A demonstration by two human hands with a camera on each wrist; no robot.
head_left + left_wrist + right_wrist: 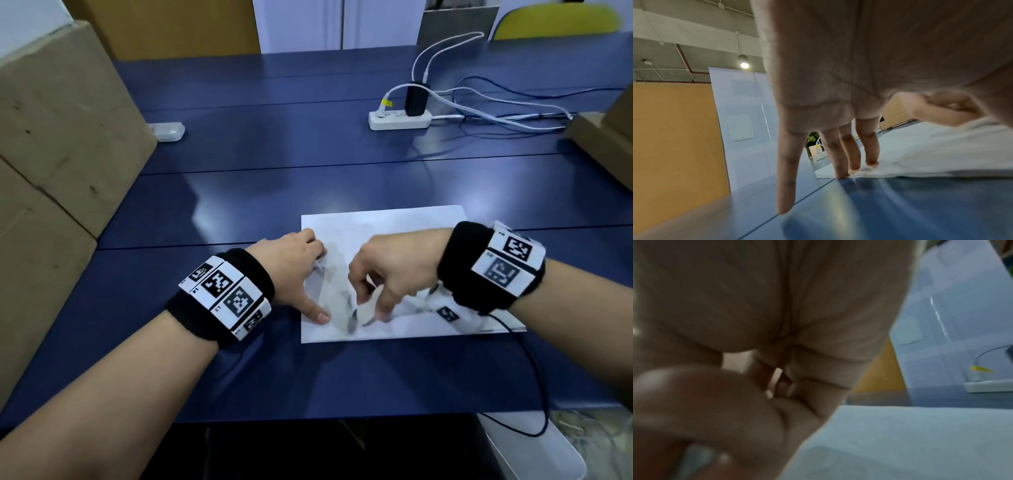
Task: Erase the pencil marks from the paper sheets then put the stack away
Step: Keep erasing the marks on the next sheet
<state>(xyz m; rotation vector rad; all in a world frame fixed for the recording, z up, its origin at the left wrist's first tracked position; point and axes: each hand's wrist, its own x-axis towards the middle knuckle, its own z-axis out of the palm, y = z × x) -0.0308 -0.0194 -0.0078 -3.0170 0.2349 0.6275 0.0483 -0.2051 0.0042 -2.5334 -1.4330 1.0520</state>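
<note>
A stack of white paper sheets (394,226) lies near the front of the blue table (239,205), with dark pencil marks (352,320) near its front edge. My left hand (301,274) presses the stack's left edge with straight fingers (849,146), thumb on the front left corner. My right hand (380,284) hovers over the marks with fingers curled down, pinching a small whitish eraser (768,394) that is mostly hidden and blurred. In the wrist views the paper (931,154) (910,443) fills the lower right.
Large cardboard boxes (51,137) stand along the left. At the back sit a white power strip (399,120) with a black adapter and tangled cables, and a small white device (168,132). Another box (603,137) is at right. A black cable (534,370) trails off the front edge.
</note>
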